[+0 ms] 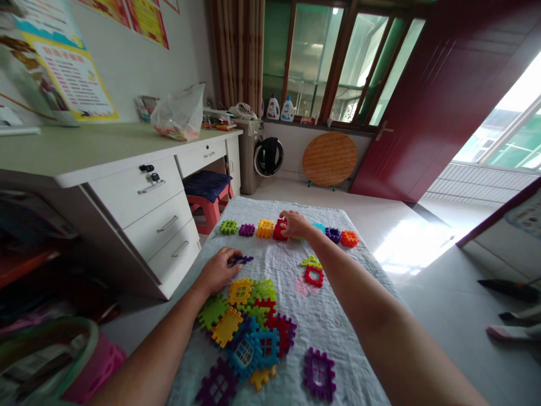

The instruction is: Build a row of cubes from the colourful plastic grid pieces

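A row of small interlocking plastic blocks runs across the far part of the cloth-covered table. My right hand (295,223) reaches into that row, its fingers closed on a red block (279,230). Left of it stand a yellow block (265,229), a purple block (247,230) and a green block (229,227). My left hand (220,269) rests on the cloth nearer to me, thumb and fingers around a flat dark purple piece (242,260). In front of it lies a heap of loose notched panels, including a yellow panel (227,327) and a blue window panel (245,351).
Past my right wrist are a dark blue block (333,234) and an orange block (349,238). A red frame piece (314,276) and a purple window panel (319,373) lie apart. A white desk (127,197) and a stool (208,186) stand left.
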A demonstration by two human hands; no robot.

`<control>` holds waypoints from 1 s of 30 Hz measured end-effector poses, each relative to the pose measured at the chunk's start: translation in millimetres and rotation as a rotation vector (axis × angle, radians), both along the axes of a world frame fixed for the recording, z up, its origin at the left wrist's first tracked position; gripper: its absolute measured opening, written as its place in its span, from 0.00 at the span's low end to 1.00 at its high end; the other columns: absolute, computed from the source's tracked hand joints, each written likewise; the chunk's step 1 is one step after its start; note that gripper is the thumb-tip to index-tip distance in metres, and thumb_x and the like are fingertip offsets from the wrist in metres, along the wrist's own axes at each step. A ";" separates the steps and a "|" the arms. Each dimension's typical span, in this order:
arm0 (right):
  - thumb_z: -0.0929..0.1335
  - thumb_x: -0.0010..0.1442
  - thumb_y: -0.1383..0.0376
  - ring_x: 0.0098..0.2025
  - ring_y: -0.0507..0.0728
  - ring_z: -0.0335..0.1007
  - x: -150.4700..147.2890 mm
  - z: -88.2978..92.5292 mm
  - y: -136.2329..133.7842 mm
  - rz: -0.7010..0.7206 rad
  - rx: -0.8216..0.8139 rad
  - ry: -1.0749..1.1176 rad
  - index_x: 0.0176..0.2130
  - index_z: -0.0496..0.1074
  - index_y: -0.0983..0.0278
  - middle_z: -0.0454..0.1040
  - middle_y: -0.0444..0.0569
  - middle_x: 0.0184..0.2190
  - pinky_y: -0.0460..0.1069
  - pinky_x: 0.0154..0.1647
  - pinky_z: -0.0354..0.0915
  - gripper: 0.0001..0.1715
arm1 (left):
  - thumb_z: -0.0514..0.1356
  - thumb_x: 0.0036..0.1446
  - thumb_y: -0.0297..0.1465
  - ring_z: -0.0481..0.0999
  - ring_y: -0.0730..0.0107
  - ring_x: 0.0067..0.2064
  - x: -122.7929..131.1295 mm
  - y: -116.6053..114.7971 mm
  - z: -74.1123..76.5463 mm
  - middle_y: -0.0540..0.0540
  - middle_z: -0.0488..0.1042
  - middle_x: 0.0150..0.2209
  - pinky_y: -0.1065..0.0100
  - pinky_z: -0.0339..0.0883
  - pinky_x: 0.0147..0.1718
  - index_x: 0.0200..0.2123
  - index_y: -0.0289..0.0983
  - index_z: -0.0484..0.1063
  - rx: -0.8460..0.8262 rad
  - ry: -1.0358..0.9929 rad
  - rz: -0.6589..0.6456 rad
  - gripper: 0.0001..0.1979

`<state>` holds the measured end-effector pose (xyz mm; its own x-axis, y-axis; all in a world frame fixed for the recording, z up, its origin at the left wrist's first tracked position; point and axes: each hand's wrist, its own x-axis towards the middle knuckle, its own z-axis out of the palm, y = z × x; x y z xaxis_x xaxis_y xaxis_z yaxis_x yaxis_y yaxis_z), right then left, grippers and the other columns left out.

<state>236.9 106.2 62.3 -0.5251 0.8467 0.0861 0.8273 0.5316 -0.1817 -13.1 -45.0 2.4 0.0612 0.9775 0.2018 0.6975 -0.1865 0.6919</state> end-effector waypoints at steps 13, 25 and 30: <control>0.74 0.42 0.56 0.54 0.69 0.62 -8.1 -7.7 0.8 -0.033 -0.095 -0.102 0.62 0.52 0.64 0.68 0.60 0.53 0.58 0.50 0.57 0.54 | 0.59 0.49 0.36 0.75 0.62 0.40 -0.1 -0.8 -0.9 0.45 0.72 0.41 0.61 0.69 0.43 0.41 0.38 0.73 0.019 0.017 0.000 0.15; 0.72 0.42 0.61 0.53 0.68 0.64 -11.0 -13.6 5.0 -0.046 -0.094 -0.124 0.62 0.52 0.63 0.69 0.58 0.52 0.57 0.50 0.57 0.51 | 0.59 0.48 0.34 0.75 0.62 0.39 3.7 -3.4 5.6 0.44 0.72 0.42 0.61 0.70 0.44 0.39 0.37 0.73 0.005 0.006 0.009 0.14; 0.72 0.41 0.61 0.54 0.69 0.63 -12.4 -17.1 4.9 -0.038 -0.099 -0.136 0.62 0.53 0.63 0.67 0.59 0.54 0.59 0.52 0.57 0.52 | 0.60 0.48 0.33 0.75 0.63 0.40 5.0 -3.7 7.3 0.44 0.72 0.41 0.61 0.70 0.44 0.39 0.37 0.73 -0.013 -0.005 0.018 0.14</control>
